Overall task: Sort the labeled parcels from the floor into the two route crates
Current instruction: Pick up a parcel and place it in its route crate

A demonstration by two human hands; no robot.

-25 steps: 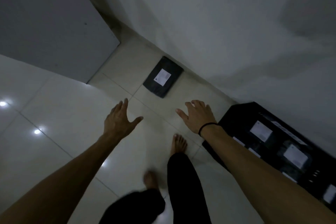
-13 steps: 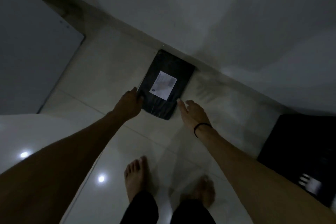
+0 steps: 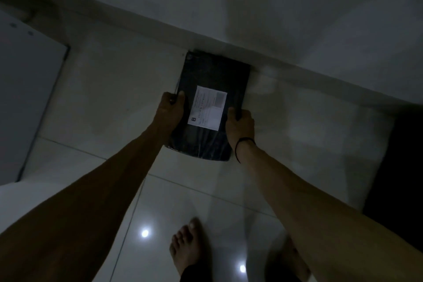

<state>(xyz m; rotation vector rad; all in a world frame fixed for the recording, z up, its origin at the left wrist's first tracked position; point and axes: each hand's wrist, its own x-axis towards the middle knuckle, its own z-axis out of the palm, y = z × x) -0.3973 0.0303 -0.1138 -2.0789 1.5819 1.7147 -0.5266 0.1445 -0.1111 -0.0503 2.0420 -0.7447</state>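
Observation:
A flat black parcel point(image 3: 212, 80) lies on the tiled floor, its far end against the base of the wall. It carries a white label point(image 3: 207, 108) marked with a letter B at its lower left corner. My left hand point(image 3: 171, 110) grips the parcel's left edge, thumb on top. My right hand point(image 3: 240, 125), with a black band on the wrist, grips the right edge. A dark crate point(image 3: 398, 167) shows partly at the right edge of the view; its contents are out of sight.
A white wall point(image 3: 274, 18) runs diagonally behind the parcel. A grey door or panel point(image 3: 25, 98) stands at the left. My bare feet point(image 3: 186, 249) stand on the glossy white tiles point(image 3: 91, 103), which reflect ceiling lights. The room is dim.
I have stepped up to the parcel and bent over it. Both hands, open and apart a second ago, have closed on its left and right edges. The crate has slid to the right edge.

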